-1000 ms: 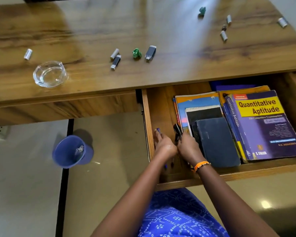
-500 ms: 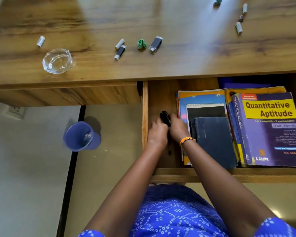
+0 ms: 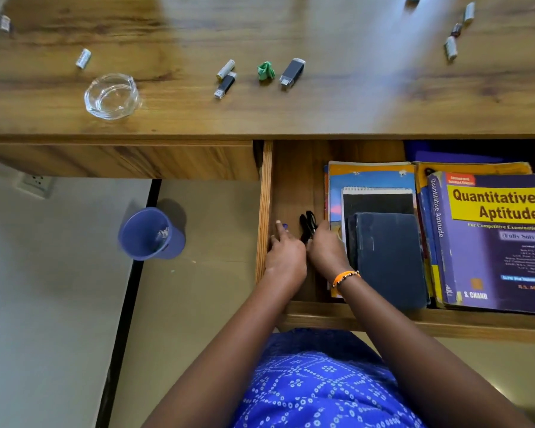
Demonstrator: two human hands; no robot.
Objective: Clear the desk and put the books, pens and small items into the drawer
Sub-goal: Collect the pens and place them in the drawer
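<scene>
Head view: both hands in the open drawer (image 3: 265,193), centre of the frame.

Left hand (image 3: 284,254) low by the drawer's left wall, fingers stretched forward and relaxed, touching a blue pen (image 3: 284,226). Right hand (image 3: 325,249) just beside it, fingers curled around black pens (image 3: 307,224) whose ends stick up past the fingers. Right of the hands, in the drawer, books (image 3: 488,242) in a flat pile, with a dark notebook (image 3: 389,261) on top. On the desk (image 3: 337,112) in the upper frame: glass ashtray (image 3: 111,96) at left, two USB sticks (image 3: 292,72), a green scrap (image 3: 265,71), small batteries (image 3: 83,58) well apart. Blue cup (image 3: 150,233) on the floor, left middle.
</scene>
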